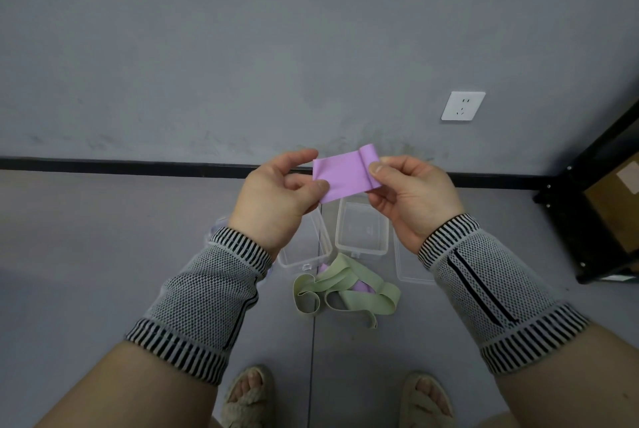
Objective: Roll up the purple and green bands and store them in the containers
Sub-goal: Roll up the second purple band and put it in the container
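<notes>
A purple band is stretched flat between both hands, above the floor. My left hand pinches its left end between thumb and fingers. My right hand pinches the right end, where a small fold or first turn of a roll stands up. On the floor below lie several green bands in a loose tangle, with another purple band partly hidden under them. Two clear plastic containers sit side by side beyond the tangle, the left container partly behind my left wrist and the right container open.
A clear lid lies on the floor right of the containers, partly under my right wrist. A black metal shelf holding a cardboard box stands at the right. A wall with a white socket is ahead. My sandalled feet are at the bottom.
</notes>
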A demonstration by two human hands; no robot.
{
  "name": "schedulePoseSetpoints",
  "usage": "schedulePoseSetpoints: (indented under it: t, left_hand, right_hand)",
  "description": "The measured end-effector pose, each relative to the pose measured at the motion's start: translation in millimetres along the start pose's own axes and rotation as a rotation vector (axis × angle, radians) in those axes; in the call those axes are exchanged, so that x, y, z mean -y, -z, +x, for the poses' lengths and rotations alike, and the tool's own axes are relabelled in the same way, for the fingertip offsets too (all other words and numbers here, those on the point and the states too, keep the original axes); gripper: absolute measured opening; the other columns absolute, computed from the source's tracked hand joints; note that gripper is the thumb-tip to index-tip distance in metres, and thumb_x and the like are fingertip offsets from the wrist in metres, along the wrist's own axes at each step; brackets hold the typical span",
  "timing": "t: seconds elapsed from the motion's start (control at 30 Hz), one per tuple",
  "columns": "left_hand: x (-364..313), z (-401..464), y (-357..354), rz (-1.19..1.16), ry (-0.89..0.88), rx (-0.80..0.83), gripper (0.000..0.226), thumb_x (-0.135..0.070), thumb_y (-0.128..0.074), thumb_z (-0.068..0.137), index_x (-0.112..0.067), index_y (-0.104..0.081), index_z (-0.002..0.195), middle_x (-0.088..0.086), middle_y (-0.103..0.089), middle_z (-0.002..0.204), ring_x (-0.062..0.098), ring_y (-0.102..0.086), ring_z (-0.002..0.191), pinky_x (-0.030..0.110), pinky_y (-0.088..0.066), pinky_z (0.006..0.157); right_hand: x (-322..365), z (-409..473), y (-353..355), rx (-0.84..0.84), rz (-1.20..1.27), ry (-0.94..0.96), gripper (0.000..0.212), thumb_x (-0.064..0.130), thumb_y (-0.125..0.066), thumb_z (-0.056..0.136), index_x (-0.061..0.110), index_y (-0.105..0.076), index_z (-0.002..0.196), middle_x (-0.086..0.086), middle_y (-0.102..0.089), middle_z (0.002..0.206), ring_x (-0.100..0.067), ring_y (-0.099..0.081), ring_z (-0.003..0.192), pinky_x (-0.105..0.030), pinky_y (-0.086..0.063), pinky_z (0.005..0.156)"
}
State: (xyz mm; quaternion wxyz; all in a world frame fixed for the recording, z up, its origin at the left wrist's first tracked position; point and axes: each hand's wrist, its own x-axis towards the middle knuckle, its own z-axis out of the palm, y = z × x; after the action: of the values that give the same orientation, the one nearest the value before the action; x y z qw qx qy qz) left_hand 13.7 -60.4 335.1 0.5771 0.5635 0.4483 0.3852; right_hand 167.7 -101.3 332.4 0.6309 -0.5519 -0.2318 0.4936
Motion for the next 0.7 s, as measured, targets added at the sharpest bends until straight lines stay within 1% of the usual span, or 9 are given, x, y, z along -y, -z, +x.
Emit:
schedulePoseSetpoints:
  t: [0.23,0.3,0.37,0.43,0.5,0.53,0.6,0.63,0.7]
  left_hand:
    - [1,0,-2,0.042,-0.007,0.014,0.038,0.001,-0.066,0.082,-0.020,-0.058,0.113,0.008,-0.070,0.072,0.025,-0.062,0.076,0.053,-0.050,0.091]
    - [1,0,-1,0.039,0.010,0.011,0.038,0.001,-0.065,0.082,-0.019,-0.058,0.114,0.006,-0.068,0.069,0.024,-0.060,0.075,0.054,-0.050,0.091]
    - [0,0,-1,0.004,0.049,0.013,0.037,0.001,-0.064,0.082,-0.017,-0.058,0.113,0.003,-0.068,0.070,0.021,-0.060,0.076,0.053,-0.050,0.092]
    - [-1,0,0,-0.042,0.104,0.021,0.032,-0.005,-0.065,0.084,-0.018,-0.058,0.112,-0.002,-0.071,0.082,0.017,-0.064,0.084,0.049,-0.050,0.094]
    - [-1,0,1,-0.058,0.135,0.036,0.031,-0.018,-0.067,0.084,-0.018,-0.060,0.114,0.000,-0.071,0.102,0.016,-0.066,0.099,0.046,-0.050,0.095]
    - [-1,0,1,-0.045,0.135,0.043,0.029,-0.024,-0.067,0.085,-0.019,-0.061,0.114,0.002,-0.070,0.107,0.015,-0.065,0.102,0.046,-0.050,0.095]
    - [-1,0,0,-0.003,0.108,0.048,0.020,-0.027,-0.064,0.087,-0.021,-0.066,0.107,0.000,-0.071,0.105,0.011,-0.065,0.101,0.039,-0.052,0.092]
    - [0,0,-1,0.012,0.086,0.042,0.016,-0.025,-0.065,0.087,-0.021,-0.069,0.102,-0.001,-0.072,0.099,0.007,-0.066,0.097,0.032,-0.053,0.086]
    - [0,0,-2,0.009,0.043,0.018,0.009,-0.017,-0.067,0.085,-0.017,-0.070,0.094,-0.001,-0.072,0.088,0.002,-0.065,0.081,0.019,-0.051,0.072]
  right_hand:
    - [-5,-1,-4,-0.061,-0.024,0.106,0.017,-0.001,-0.064,0.084,0.013,-0.058,0.076,-0.003,-0.058,0.069,-0.011,-0.053,0.061,-0.021,-0.046,0.059]
    - [-5,-1,-5,-0.036,-0.054,0.133,0.016,-0.002,-0.066,0.082,0.012,-0.059,0.077,-0.004,-0.060,0.071,-0.012,-0.054,0.063,-0.022,-0.046,0.060]
    - [-5,-3,-4,0.014,-0.094,0.145,0.017,-0.002,-0.066,0.081,0.013,-0.060,0.077,-0.005,-0.062,0.072,-0.012,-0.056,0.065,-0.023,-0.047,0.061]
    - [-7,-4,-4,0.083,-0.125,0.154,0.018,-0.004,-0.065,0.081,0.013,-0.060,0.077,-0.005,-0.064,0.072,-0.013,-0.059,0.066,-0.026,-0.048,0.065]
    - [-9,-6,-5,0.138,-0.171,0.180,0.019,-0.005,-0.066,0.080,0.014,-0.061,0.077,-0.004,-0.066,0.073,-0.016,-0.062,0.069,-0.031,-0.051,0.070]
    - [-10,-7,-5,0.151,-0.208,0.195,0.019,-0.004,-0.067,0.080,0.014,-0.062,0.077,-0.005,-0.067,0.074,-0.017,-0.064,0.071,-0.033,-0.052,0.072]
    - [-11,-9,-5,0.161,-0.299,0.230,0.017,-0.002,-0.070,0.078,0.014,-0.063,0.078,-0.008,-0.070,0.079,-0.020,-0.066,0.076,-0.036,-0.056,0.075]
    - [-11,-9,-6,0.164,-0.336,0.249,0.016,-0.001,-0.071,0.078,0.013,-0.064,0.078,-0.009,-0.070,0.081,-0.020,-0.067,0.077,-0.035,-0.056,0.077]
    - [-12,-10,-8,0.171,-0.367,0.280,0.019,-0.003,-0.072,0.076,0.014,-0.064,0.078,-0.008,-0.070,0.082,-0.018,-0.066,0.077,-0.032,-0.057,0.078]
